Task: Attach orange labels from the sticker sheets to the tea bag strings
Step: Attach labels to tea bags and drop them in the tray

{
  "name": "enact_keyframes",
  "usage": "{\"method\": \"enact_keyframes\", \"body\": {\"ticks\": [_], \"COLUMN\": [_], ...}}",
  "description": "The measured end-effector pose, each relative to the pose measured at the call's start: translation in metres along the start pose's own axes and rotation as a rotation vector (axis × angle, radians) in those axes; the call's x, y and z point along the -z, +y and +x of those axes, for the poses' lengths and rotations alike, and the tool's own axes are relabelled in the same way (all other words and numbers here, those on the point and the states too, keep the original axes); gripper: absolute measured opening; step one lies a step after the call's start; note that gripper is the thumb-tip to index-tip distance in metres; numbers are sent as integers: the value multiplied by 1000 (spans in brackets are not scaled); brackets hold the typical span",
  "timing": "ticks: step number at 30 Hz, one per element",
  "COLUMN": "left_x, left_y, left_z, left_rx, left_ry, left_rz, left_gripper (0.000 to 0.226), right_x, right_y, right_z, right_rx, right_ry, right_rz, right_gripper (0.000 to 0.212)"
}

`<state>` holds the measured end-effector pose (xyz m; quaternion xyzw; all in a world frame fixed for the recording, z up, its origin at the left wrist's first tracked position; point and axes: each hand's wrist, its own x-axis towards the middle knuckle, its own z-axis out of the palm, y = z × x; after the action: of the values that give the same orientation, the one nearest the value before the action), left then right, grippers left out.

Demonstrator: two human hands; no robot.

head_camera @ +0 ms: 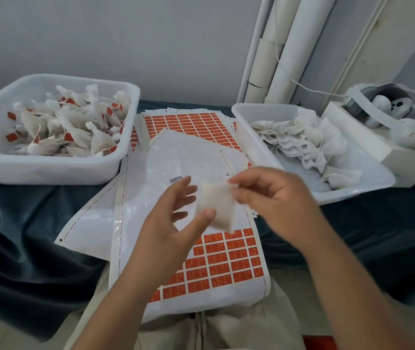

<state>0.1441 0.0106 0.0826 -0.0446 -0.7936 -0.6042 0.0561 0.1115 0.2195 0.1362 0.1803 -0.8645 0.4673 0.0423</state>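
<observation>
Gently, my right hand (272, 195) pinches the limp, featherlight tea bag (216, 202) at its top corner, left hand (173, 223) pinching its side

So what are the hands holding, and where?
A white tea bag: the right hand pinches its top corner, the left hand grips its lower edge.

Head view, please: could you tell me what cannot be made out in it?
Head view:
1. The tea bag in the right hand: motion blur hides its string.
2. Print on the orange labels: too small.
3. The white device at right: cut off by the frame edge.
</observation>
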Motion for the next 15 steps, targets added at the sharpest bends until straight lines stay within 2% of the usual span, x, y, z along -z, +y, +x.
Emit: {"method": "enact_keyframes", "body": {"ticks": [2, 4, 8, 15], "left_x": [-1, 0, -3, -7], "left_y": [-3, -8, -16, -17], "left_z": [-1, 0, 3, 0], "left_rx": [73, 136, 154, 137], "left_ry": [-23, -20, 48, 123], "left_rz": [-108, -191, -151, -131], "left_gripper": [70, 58, 38, 32], "right_x": [-20, -35, -49, -51], "right_y": [4, 9, 16, 20], "right_z": [-7, -12, -20, -25], "right_rx": [-37, -78, -175, -236], "right_ry": [-46, -61, 9, 53], "right_rz": [75, 149, 228, 333], "right_gripper": [25, 22, 17, 12]}}
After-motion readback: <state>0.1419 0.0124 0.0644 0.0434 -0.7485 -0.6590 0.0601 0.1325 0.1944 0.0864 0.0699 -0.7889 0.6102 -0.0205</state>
